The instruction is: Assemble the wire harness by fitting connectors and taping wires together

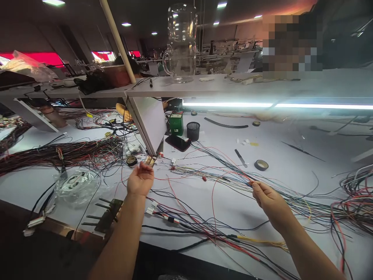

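Observation:
A long bundle of thin coloured wires [221,177] runs across the white table [291,155] from the middle toward the right. My right hand [269,200] pinches this bundle between thumb and fingers near its middle. My left hand [140,179] is closed, fingers curled, at the foot of a slanted white support panel [148,122], beside a small metal clip-like part [149,160]; whether it grips a wire I cannot tell. Loose red and black wires with white connectors [151,210] lie between my forearms.
A thick dark wire harness [64,153] lies at left, near a plastic bag [77,184] and a black pin fixture [107,214]. Tape rolls [261,165], a phone [178,142], a mesh cup [193,130] and a green box [176,123] sit behind. A glass jug [181,42] stands on the shelf. A person is at top right.

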{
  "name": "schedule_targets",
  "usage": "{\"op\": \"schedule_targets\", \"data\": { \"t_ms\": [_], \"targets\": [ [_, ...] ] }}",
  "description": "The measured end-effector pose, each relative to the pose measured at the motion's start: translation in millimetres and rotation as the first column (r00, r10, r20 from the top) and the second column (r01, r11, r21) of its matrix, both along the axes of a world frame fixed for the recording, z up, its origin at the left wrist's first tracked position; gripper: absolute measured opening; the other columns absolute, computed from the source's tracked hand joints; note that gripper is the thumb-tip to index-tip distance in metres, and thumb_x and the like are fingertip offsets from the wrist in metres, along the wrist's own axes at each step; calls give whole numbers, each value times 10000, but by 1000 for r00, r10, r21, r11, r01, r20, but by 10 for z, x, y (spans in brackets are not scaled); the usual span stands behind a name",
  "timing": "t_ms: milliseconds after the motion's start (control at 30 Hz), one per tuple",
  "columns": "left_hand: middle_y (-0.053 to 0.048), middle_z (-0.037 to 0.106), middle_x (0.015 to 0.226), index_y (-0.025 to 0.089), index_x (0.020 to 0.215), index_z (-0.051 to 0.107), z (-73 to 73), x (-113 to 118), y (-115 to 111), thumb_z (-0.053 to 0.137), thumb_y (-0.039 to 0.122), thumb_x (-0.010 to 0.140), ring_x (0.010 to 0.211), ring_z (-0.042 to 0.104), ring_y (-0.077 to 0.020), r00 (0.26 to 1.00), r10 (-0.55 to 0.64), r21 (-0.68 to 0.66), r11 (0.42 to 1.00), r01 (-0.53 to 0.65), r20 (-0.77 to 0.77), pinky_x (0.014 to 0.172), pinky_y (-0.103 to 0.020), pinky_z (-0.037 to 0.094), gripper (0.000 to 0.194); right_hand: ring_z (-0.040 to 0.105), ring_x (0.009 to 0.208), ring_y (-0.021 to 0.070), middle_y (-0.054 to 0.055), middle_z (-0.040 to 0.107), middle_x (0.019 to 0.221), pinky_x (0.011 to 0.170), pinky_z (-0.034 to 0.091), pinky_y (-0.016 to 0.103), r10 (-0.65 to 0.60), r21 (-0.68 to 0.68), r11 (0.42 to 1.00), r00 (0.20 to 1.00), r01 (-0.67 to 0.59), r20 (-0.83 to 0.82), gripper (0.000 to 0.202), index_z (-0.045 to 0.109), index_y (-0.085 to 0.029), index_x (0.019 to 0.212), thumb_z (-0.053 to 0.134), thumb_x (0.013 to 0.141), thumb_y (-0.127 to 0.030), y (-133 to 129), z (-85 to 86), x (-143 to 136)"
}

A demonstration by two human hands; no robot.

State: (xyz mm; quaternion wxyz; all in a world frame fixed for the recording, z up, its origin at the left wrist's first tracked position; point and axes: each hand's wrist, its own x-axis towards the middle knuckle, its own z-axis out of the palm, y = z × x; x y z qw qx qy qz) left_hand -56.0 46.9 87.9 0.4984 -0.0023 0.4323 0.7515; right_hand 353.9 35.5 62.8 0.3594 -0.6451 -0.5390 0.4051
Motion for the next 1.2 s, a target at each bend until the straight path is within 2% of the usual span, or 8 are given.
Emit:
{"op": "schedule_targets", "data": {
  "t_ms": [167, 300, 500, 667, 867, 967, 1100, 1200],
  "targets": [
    [-22, 642, 742, 165, 820, 654, -147, 557, 70, 599, 52, 789, 672, 611, -112, 889, -352, -50, 934, 353, -294, 660, -213, 506, 129, 374, 470, 128, -35, 422, 528, 446, 303, 255, -7, 13, 1000, 1000, 7, 10, 481, 635, -193, 940, 453, 820, -622, -41, 27, 8],
    [-26, 683, 817, 200, 760, 708, -177, 815, 167, 729, 98, 683, 872, 612, -179, 645, -501, -132, 837, 531, -577, 812, -230, 470, 130, 381, 493, 131, -31, 429, 555, 455, 300, 254, -25, 13, 1000, 1000, 25, -3, 468, 628, -196, 952, 478, 814, -617, -81, 24, 13],
    [-43, 677, 978, 253, 797, 735, -121, 1038, 460, 710, 143, 683, 1150, 497, -249, 286, -547, -261, 715, 648, -787, 995, -289, 368, 160, 481, 622, 160, -6, 514, 655, 569, 392, 263, -28, 12, 1000, 999, 28, 28, 425, 627, -216, 958, 488, 821, -593, -132, 17, 11],
    [-24, 684, 713, 208, 643, 719, 61, 1209, 650, 768, 166, 600, 811, 593, -221, -22, -628, -402, 471, 785, -778, 798, -284, 431, 78, 556, 693, 194, 23, 615, 732, 648, 450, 292, 67, 19, 997, 988, -71, 139, 426, 645, -219, 991, 467, 836, -574, -147, 47, 44],
    [1, 564, 586, 188, 817, 727, 542, 1170, 815, 660, 378, 761, 490, 433, -114, -261, -666, -507, 203, 838, -698, 503, -256, 349, 209, 611, 788, 217, 41, 683, 877, 700, 481, 314, 112, 32, 992, 966, -123, 234, 432, 656, -233, 1007, 432, 857, -570, -169, 71, 83],
    [-9, 604, 640, 198, 803, 742, 680, 1033, 944, 688, 349, 735, 536, 473, -115, -459, -599, -657, 155, 737, -656, 514, -244, 356, 174, 611, 765, 216, 35, 680, 841, 662, 467, 311, 93, 33, 994, 966, -104, 242, 429, 649, -229, 996, 413, 864, -562, -182, 80, 48],
    [-2, 645, 611, 201, 658, 724, 620, 887, 1001, 735, 338, 669, 545, 526, -128, -572, -592, -767, 127, 629, -567, 534, -237, 381, 138, 594, 719, 204, 21, 662, 772, 666, 451, 310, 96, 55, 992, 963, -113, 251, 413, 646, -235, 957, 400, 869, -555, -193, 89, -12],
    [-1, 678, 605, 203, 866, 733, 475, 875, 943, 581, 440, 800, 580, 603, -143, -678, -582, -841, 19, 540, -448, 587, -233, 427, 289, 598, 701, 203, 13, 661, 737, 654, 455, 304, 89, 71, 991, 957, -113, 276, 413, 656, -247, 952, 390, 870, -553, -188, 75, -13]
  ]
}}
